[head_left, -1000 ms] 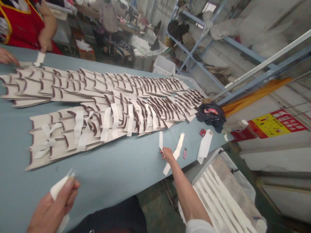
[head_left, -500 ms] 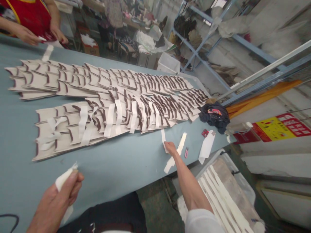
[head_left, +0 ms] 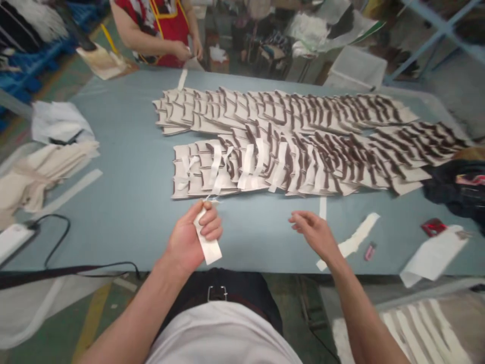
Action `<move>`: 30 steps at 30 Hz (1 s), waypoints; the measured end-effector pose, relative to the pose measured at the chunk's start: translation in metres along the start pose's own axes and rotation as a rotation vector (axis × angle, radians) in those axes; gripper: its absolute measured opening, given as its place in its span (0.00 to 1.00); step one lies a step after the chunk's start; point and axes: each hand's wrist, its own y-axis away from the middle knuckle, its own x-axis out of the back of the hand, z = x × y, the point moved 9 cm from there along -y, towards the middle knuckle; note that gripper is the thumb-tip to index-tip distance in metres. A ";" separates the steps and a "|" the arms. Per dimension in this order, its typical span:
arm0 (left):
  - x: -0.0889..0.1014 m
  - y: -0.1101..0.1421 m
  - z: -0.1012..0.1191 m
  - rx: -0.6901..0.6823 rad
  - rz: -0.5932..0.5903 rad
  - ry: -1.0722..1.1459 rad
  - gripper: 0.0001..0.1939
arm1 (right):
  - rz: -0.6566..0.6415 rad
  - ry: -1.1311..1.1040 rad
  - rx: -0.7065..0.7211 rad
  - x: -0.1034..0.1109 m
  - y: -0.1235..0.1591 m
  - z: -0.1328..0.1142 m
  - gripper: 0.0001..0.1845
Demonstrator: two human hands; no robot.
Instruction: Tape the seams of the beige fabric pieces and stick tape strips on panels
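Observation:
My left hand (head_left: 195,235) is closed around a white fabric strip (head_left: 210,248), whose lower end hangs below the fingers and whose frayed tip shows above them. To the right, my right hand (head_left: 312,230) hovers over the table with loosely bent fingers and nothing visible in them. Just behind it lies another white strip (head_left: 323,206). In front of both hands, overlapping beige fabric pieces with dark edges (head_left: 242,177) form a long row, with several white strips (head_left: 248,164) laid across them. A second such row (head_left: 235,108) lies beyond.
Right of my right hand are a cream strip (head_left: 358,236), a small pink object (head_left: 370,251), a red item (head_left: 434,227) and a white sheet (head_left: 435,258). Beige cloth bundles (head_left: 41,172) and a black cable (head_left: 68,237) lie left. A co-worker in a red apron (head_left: 170,30) stands across the table.
The view has swung left. My right hand has come off the white strip it was touching, which stays on the table. My left hand still grips its strip, now nearer the row.

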 end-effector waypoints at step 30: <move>0.010 0.031 0.073 -0.639 -0.126 -0.359 0.18 | -0.542 -0.571 -0.038 -0.191 0.138 -0.130 0.35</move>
